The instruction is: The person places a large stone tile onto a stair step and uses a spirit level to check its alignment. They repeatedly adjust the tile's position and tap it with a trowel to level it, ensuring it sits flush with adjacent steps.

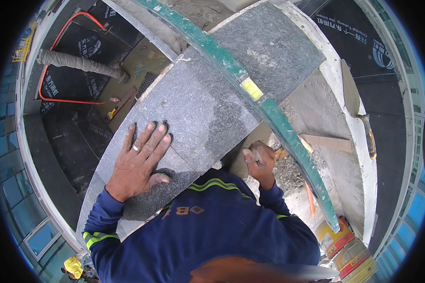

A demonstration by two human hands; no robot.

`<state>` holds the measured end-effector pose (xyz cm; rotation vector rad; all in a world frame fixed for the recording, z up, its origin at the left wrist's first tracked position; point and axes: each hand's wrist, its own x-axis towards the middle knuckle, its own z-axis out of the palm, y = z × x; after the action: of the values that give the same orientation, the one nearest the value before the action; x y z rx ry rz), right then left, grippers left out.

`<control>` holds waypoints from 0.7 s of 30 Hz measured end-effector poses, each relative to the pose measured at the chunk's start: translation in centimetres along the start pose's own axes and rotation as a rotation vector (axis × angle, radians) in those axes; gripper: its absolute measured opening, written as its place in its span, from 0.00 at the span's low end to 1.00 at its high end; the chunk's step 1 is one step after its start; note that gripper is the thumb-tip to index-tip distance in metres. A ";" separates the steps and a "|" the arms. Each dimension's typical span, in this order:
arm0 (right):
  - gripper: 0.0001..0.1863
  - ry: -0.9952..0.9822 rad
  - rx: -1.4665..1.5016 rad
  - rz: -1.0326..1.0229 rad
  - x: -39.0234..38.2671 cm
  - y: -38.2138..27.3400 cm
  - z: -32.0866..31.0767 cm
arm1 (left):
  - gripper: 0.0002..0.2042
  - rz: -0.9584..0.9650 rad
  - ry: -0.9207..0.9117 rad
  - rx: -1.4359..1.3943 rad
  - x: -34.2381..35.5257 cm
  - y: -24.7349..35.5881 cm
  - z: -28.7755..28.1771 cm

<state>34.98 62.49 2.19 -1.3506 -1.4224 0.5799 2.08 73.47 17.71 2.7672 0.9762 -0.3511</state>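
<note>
My left hand lies flat, fingers spread, on a grey speckled stone slab beside a joint line. A ring is on one of its fingers. Just off the slab's near right edge, my right hand is curled into a fist; whatever it may grip is hidden. Across the stone runs a long green spirit level with a yellow vial window, passing close to the right hand. A darker grey slab continues beyond the level. Part of the nearer slab has a dark, damp-looking patch.
On the right ledge rests a trowel with a yellow-black handle. An orange-handled tool and stacked buckets are at lower right. Left, a sunken pit holds an orange hose and wrapped pipe. Someone in yellow is at lower left.
</note>
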 end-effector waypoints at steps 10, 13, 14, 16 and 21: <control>0.11 -0.009 -0.012 0.133 0.4 0.4 -1.1 | 0.48 -0.060 0.055 -0.027 1.5 -0.5 0.2; 0.08 -0.010 0.030 0.251 0.4 0.0 -1.1 | 0.46 0.074 -0.018 -0.092 2.0 0.7 -0.3; 0.07 -0.033 0.022 0.285 -0.1 0.5 -1.2 | 0.46 0.060 -0.021 -0.076 2.0 0.4 -0.3; 0.09 -0.006 0.014 0.308 -0.3 1.1 -1.1 | 0.46 0.042 -0.027 -0.051 2.0 -0.2 0.0; 0.07 0.030 0.094 0.287 -1.2 3.4 -0.6 | 0.47 -0.063 0.009 -0.039 1.7 -1.6 0.5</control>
<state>36.70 62.10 -0.99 -1.4918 -1.1702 0.8003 2.25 75.53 16.60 2.7100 1.0631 -0.3251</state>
